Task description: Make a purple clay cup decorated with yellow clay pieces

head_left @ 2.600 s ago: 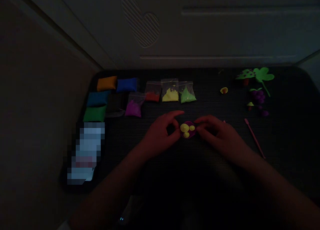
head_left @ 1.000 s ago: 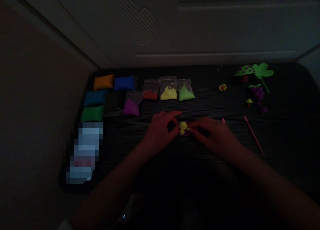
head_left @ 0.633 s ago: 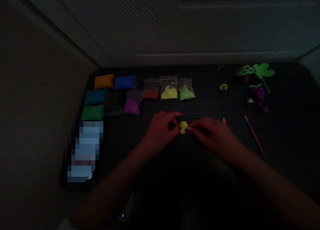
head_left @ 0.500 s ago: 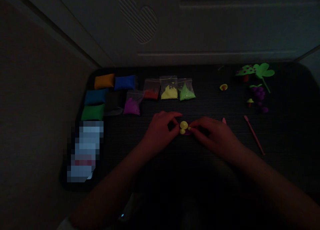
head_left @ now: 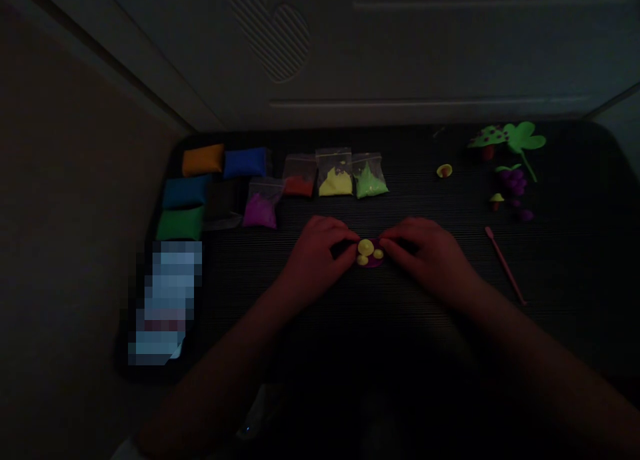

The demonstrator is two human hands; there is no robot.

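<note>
Left hand (head_left: 320, 257) and right hand (head_left: 427, 250) faced each other across a purple disc (head_left: 371, 263), which lay between them around the middle of the dark tabletop (head_left: 240, 273). On each, thumb and forefinger tips were drawn close together at the disc's edge, one hand at its left side, the other at its far right; I could not tell whether they pinched the rim or merely touched it. Three yellow pieces sat on the disc: a large round (head_left: 365, 247) at the far left, a smaller piece (head_left: 363, 261) just on its near side, and a small round (head_left: 379, 254) to the right.

Beyond the hands stood a row of red bag (head_left: 300, 185), yellow bag (head_left: 335, 183) and light green bag (head_left: 370, 183), left to right, with a magenta bag (head_left: 260, 211) left of them and slightly nearer. Well to the right lay a slim pink stick (head_left: 505, 263), slanting. Farther off on that side were a dotted mushroom (head_left: 488, 138), a green flower (head_left: 523, 138) and a purple cluster (head_left: 514, 180).
</note>
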